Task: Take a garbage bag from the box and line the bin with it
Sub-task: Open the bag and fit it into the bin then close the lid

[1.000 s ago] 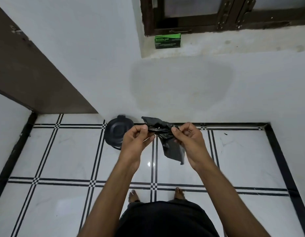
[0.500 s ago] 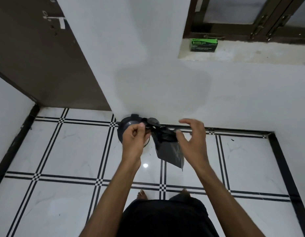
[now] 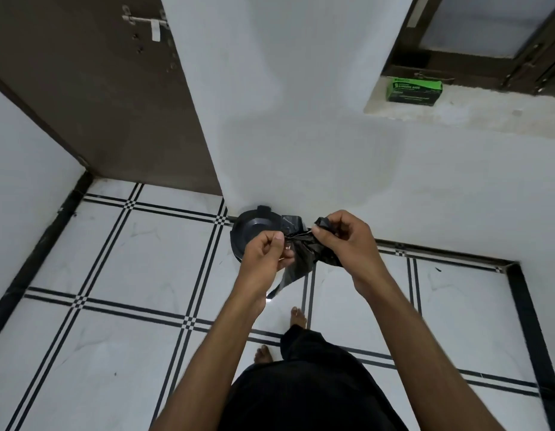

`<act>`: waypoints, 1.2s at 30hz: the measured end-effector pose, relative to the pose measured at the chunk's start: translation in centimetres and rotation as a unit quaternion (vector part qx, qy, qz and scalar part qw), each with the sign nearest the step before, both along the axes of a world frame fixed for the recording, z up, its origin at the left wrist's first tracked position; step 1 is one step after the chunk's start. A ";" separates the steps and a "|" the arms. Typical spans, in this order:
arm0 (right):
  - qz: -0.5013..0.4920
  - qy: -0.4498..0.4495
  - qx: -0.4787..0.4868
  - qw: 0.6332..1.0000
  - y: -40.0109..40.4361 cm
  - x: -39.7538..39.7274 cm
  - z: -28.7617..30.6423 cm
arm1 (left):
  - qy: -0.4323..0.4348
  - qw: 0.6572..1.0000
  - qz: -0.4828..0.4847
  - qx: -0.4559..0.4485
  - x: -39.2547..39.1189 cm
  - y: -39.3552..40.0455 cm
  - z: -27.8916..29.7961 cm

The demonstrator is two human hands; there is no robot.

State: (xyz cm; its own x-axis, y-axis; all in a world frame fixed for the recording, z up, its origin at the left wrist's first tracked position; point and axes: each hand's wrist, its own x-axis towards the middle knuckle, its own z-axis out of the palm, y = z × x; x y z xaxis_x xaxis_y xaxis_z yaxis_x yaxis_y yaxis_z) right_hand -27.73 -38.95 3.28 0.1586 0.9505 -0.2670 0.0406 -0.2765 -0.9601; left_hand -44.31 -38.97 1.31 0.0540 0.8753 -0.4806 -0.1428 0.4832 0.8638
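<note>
Two stages of the task can be judged from the present state. Stage one, removal of a bag from the box, appears complete: the green box (image 3: 414, 91) sits on the window ledge (image 3: 487, 112), near the ledge's left end, and a bag is already in hand. Stage two, lining the bin, is not yet done.

Floor (image 3: 120, 290): white tiles with black striped joints. The person stands on it barefoot, facing the wall.

Bin (image 3: 249, 233): a dark, round unit on the floor against the base of the wall, at the wall's corner beside the brown door (image 3: 92, 88). Only part of it shows behind the hands, and no liner is visible on that part.

Garbage bag (image 3: 304, 255): black, thin, glossy film, crumpled and bunched into a twisted band between the two hands, held in the air in front of the bin. One flat flap hangs down below the hands. The mouth is not yet open.

Left hand (image 3: 265, 253): fingers curled, thumb and fingers pinching the left end of the bag.

Right hand (image 3: 341, 239): fingers curled, pinching the right end.

Remaining work, as judged: separate the film layers, spread the mouth, seat the bag in the bin.
</note>
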 end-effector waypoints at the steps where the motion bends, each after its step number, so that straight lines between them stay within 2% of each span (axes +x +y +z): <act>1: -0.023 0.019 -0.010 1.000 0.6 0.0 -0.4 | -0.001 1.000 0.013 -0.002 -0.3 0.3 0.0; 7: -0.176 0.079 -0.016 0.981 4.5 1.2 -2.6 | -0.062 0.993 0.103 -0.014 -1.0 2.9 0.4; 10: -0.176 0.091 -0.005 0.980 6.3 2.1 -3.2 | -0.073 0.989 0.128 -0.014 -0.2 4.9 0.9; 13: -0.195 0.077 -0.003 0.978 7.8 3.2 -3.7 | -0.110 0.978 0.172 -0.039 1.2 6.9 1.5; 16: -0.243 0.054 0.000 0.969 9.2 5.2 -4.2 | -0.189 0.942 0.262 -0.093 1.7 9.0 2.3; 18: -0.222 -0.007 0.023 0.975 10.0 6.8 -4.8 | -0.193 0.930 0.294 -0.109 1.7 10.1 2.3; 20: -0.173 -0.086 0.029 0.981 10.6 8.1 -5.4 | -0.082 0.956 0.273 -0.074 1.7 10.7 2.0; 22: -0.146 -0.135 0.010 0.980 11.3 9.2 -5.9 | 0.119 0.974 0.194 0.001 1.8 10.9 1.9; 23: -0.146 -0.148 -0.001 0.978 11.7 9.8 -6.2 | 0.214 0.965 0.139 0.055 1.7 10.9 2.1; 25: -0.166 -0.153 -0.017 0.974 12.5 11.0 -6.6 | 0.335 0.928 0.016 0.160 1.4 10.9 2.4; 26: -0.171 -0.151 -0.023 0.973 12.9 11.6 -6.6 | 0.373 0.909 -0.046 0.182 1.3 11.0 2.6; 27: -0.164 -0.156 -0.030 0.974 13.3 12.1 -6.7 | 0.417 0.884 -0.106 0.184 1.1 11.2 2.6; 30: -0.093 -0.192 -0.007 0.977 13.9 11.7 -6.0 | 0.570 0.764 -0.226 0.199 0.7 12.3 2.0; 31: -0.070 -0.206 0.026 0.976 13.7 11.0 -5.5 | 0.574 0.759 -0.225 0.207 0.4 12.8 1.9; 34: 0.011 -0.246 0.119 0.962 12.9 7.7 -3.7 | 0.443 0.857 -0.184 0.186 0.3 14.3 2.4; 36: 0.095 -0.264 0.129 0.951 12.7 5.4 -3.1 | 0.350 0.902 -0.193 0.163 0.3 15.2 3.0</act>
